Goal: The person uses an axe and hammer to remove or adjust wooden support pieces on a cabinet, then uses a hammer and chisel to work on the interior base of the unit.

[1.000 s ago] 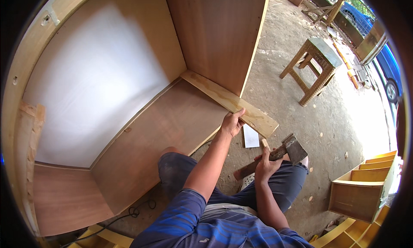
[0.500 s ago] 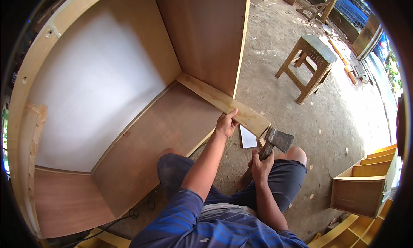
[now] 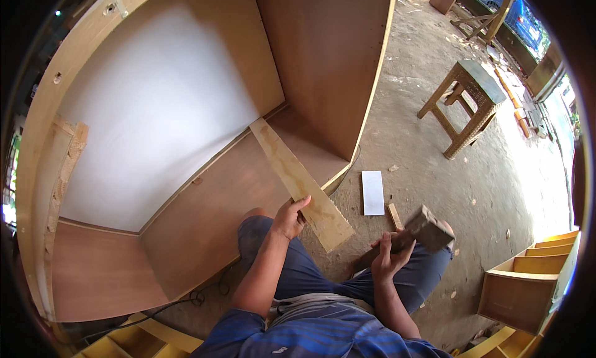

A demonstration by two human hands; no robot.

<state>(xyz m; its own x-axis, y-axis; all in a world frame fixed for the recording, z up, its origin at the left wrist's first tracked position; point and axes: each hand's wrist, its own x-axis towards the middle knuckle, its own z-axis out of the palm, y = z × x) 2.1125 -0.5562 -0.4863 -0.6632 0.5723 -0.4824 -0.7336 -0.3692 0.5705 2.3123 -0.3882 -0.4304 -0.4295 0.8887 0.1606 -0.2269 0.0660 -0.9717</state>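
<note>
A flat wooden board [image 3: 292, 172] slants across the opening of a big wooden cabinet [image 3: 186, 234], its far end reaching in near the white back panel. My left hand [image 3: 290, 219] is closed on the board's left edge, thumb on top, toward the near end. In my right hand [image 3: 386, 258] is a hatchet [image 3: 428, 229], gripped by its wooden handle above my right thigh. The hatchet's head is slightly blurred and stands apart from the board, to the right of its near end.
A white rectangular piece [image 3: 373, 193] and a small wood strip [image 3: 394, 216] lie on the concrete floor. Beyond stands a woven-pattern stool [image 3: 465, 103]. At the right is a yellow compartmented wooden unit [image 3: 521, 283]. A dark cable [image 3: 195, 298] runs along the cabinet's lower edge.
The board has swung away from the cabinet's upright side panel, its near end coming left and toward me. My left hand moved with it. The hatchet has turned and shifted slightly right and nearer.
</note>
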